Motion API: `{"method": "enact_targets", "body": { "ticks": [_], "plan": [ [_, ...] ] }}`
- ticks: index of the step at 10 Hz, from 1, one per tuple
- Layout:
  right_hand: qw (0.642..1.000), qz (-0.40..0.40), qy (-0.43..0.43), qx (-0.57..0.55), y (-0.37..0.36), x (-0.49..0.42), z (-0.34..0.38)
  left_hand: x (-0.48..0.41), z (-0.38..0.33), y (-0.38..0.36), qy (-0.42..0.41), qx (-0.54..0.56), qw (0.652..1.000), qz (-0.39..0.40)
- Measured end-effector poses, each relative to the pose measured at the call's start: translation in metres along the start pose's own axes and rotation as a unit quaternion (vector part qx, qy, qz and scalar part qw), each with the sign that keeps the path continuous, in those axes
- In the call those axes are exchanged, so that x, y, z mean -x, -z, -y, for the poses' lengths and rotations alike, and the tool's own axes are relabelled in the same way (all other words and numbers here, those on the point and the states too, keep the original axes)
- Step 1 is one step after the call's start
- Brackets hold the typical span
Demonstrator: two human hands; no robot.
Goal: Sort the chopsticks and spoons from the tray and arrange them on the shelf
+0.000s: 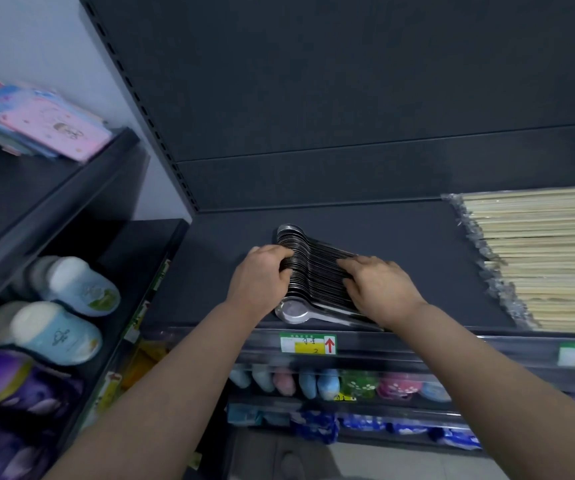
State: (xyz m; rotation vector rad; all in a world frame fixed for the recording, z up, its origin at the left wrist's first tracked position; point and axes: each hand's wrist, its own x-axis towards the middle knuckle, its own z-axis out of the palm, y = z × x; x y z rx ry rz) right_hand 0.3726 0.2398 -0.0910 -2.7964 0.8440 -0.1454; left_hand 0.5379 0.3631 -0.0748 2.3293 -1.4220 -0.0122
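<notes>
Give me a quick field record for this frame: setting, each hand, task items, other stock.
setting: dark store shelf with a price label on its front edge
left hand: grips the bowl end of the spoons
right hand: fingers lie flat across the spoon handles
spoon layout: metal, nested in one row near the shelf's front
chopsticks: wrapped packs stacked at the shelf's right, apart from the spoons
other stock: slippers on the left unit

On the shelf the left hand grips the spoons and the right hand presses their handles.
</notes>
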Motion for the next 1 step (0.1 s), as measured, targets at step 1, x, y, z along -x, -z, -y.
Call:
{"method": "enact_targets", "body": {
  "ticks": [1],
  "plan": [
    [1.000,-0.001,-0.004,0.015,0.0042,0.0103,-0.0040,0.0055,-0.0105,-0.0016,0.001,-0.002,1.000,-0.009]
  ]
}}
